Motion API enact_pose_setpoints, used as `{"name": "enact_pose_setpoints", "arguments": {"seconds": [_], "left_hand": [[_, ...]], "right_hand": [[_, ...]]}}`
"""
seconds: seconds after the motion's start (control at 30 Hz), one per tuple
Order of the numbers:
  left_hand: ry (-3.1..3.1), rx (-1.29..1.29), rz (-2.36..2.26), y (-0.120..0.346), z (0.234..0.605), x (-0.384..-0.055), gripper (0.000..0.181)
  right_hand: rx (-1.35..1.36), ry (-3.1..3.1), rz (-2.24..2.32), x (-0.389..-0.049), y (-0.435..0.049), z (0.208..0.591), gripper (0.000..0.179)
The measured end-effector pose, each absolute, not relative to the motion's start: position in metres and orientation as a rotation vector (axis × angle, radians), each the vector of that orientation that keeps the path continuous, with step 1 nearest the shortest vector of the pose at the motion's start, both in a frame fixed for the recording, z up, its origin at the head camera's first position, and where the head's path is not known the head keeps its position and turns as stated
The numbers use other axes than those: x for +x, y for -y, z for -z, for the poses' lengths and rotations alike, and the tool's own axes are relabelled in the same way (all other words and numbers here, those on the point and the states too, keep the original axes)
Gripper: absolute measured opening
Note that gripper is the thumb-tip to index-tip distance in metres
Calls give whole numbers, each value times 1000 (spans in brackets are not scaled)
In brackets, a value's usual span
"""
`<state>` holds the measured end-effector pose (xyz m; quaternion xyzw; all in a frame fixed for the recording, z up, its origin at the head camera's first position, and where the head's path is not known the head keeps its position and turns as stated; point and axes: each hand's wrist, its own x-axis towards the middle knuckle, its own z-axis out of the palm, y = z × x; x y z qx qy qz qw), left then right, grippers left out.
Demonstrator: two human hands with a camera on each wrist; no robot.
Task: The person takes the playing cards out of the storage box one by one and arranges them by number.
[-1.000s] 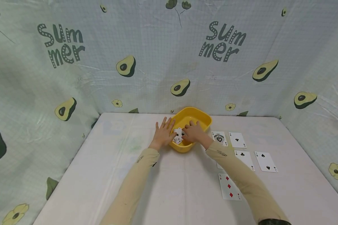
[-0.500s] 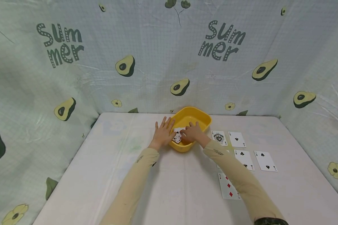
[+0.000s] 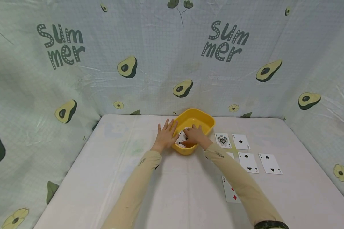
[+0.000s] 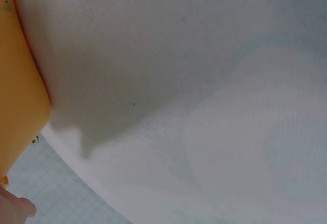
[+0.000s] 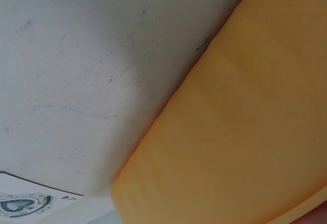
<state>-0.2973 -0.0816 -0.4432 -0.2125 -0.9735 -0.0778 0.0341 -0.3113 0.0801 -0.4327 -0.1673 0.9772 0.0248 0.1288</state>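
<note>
Playing cards (image 3: 181, 138) are lying inside the yellow basin (image 3: 197, 116), in its near-left part, with black pips showing. The likeliest fault is probably the fingertips sliding over the flat faces, or lifting two cards as one, since the thin cards are overlapping against a smooth floor. The right sleeve (image 3: 240, 186) is a second hazard: passing over the three of diamonds (image 3: 230, 192), near side and right of the basin, and over a mostly hidden card (image 3: 230, 155), it could drag either askew if lowered. The ace of spades (image 3: 223, 140), just right of the basin, is lying close to that wrist; the ace of clubs (image 3: 241, 142), two of clubs (image 3: 248, 163) and two of spades (image 3: 270, 163) are lying farther right.

The left hand (image 3: 164, 136) is resting at the basin's left rim, palm down, fingers straight and widely spread, seemingly steadying it. The right hand (image 3: 195, 136) is entering over the near-right rim, its fingers pointing down at the cards; whether they are pinching one cannot be told.
</note>
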Motion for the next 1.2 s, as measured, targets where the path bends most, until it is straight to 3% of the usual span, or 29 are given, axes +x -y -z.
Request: {"name": "enact_pose_setpoints", "arguments": {"seconds": [0.87, 1.2], "left_hand": [[2982, -654, 257, 81, 446, -297, 61], [3004, -635, 226, 80, 447, -299, 62]], "right_hand": [[-327, -2840, 31, -313, -87, 435, 55], [-279, -2881, -22, -315, -86, 437, 81]]}}
